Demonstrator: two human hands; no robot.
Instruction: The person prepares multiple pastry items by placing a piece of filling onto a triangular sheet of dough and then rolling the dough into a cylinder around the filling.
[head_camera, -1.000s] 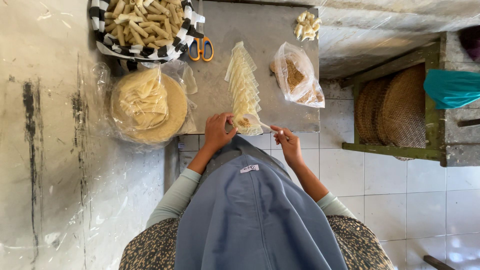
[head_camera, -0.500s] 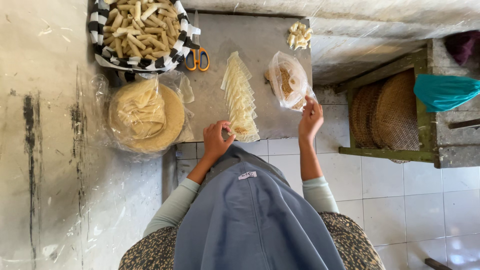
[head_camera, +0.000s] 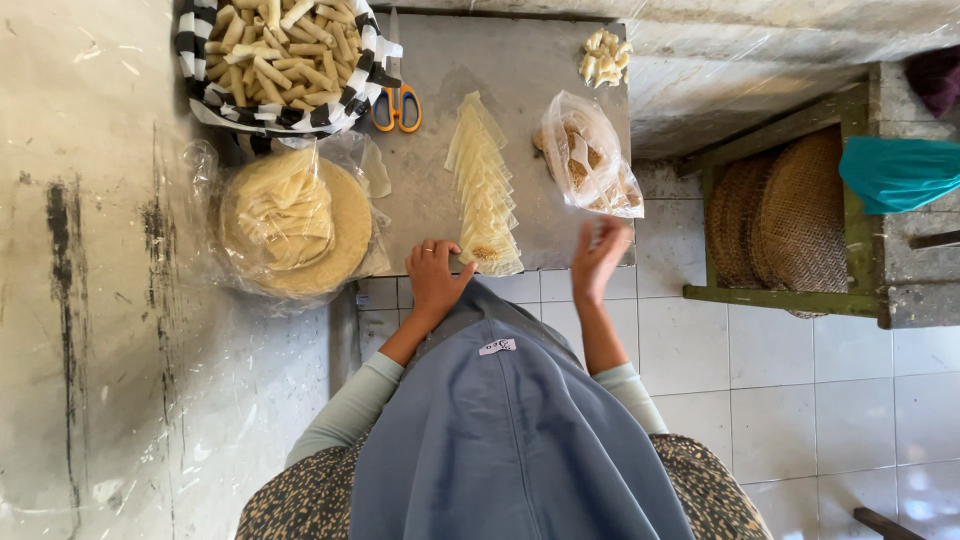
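Fingers (head_camera: 440, 252) at table edge (head_camera: 560, 268) | right hand (head_camera: 598, 260) blurred beside wrappers (head_camera: 485, 190)

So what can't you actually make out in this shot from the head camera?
- Right hand: motion-blurred, so whether its fingers hold anything is unclear.
- Filling on the nearest wrapper in the row: too small to identify.
- Contents of the clear bag: blurred by the plastic.
- Left hand: palm down at the board's edge, so its underside is hidden.
- Scissors: blades partly covered by the striped cloth.
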